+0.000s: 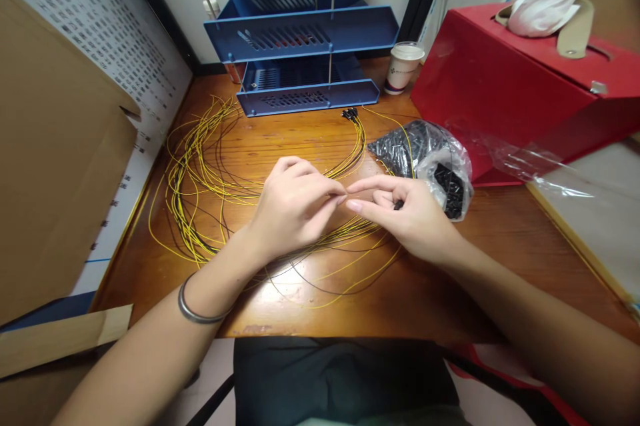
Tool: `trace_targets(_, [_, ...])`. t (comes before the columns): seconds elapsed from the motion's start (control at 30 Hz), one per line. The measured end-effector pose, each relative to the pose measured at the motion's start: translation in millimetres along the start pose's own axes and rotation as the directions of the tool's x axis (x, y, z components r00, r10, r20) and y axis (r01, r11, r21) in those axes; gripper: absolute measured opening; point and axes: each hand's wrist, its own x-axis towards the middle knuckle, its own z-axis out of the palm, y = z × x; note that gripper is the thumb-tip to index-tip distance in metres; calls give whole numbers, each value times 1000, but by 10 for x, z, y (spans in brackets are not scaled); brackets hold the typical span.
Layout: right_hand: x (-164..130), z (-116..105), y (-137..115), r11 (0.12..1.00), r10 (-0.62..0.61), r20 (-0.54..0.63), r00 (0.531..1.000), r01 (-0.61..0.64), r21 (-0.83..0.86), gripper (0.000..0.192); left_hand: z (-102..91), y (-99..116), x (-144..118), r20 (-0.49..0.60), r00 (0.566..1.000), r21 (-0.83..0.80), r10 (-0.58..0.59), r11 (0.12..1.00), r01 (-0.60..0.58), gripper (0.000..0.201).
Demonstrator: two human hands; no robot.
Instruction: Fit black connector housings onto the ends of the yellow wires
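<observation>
Over the coil of yellow and black wires [193,173], my left hand [295,203] pinches what looks like the end of a thin wire between thumb and forefinger. The tip is too small to see clearly. My right hand [407,209] is close beside it, forefinger and thumb pointing at the pinch with a small gap between them. Its other fingers are curled round a small black piece [399,205]. Several black connectors [351,115] sit bunched at one end of the wires. Behind my right hand lies a clear plastic bag [420,139] of small black parts [450,189].
A blue tiered tray rack [307,96] stands at the back, with a paper cup [404,67] beside it. On the right is a red box [480,93] with tissue on top. Cardboard [60,146] borders the left side of the wooden table [400,309].
</observation>
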Motion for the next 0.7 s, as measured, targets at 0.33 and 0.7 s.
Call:
trace_targets(0.33, [15, -8, -11, 1000, -24, -13, 1000, 24, -11, 27, 10, 5, 4, -1, 1000, 6, 17, 1000, -17, 13])
trace_targets(0.7, [9, 8, 24, 1000, -6, -84, 996, 8, 19, 27, 0, 21, 11, 1, 1000, 33, 14, 999, -14, 14])
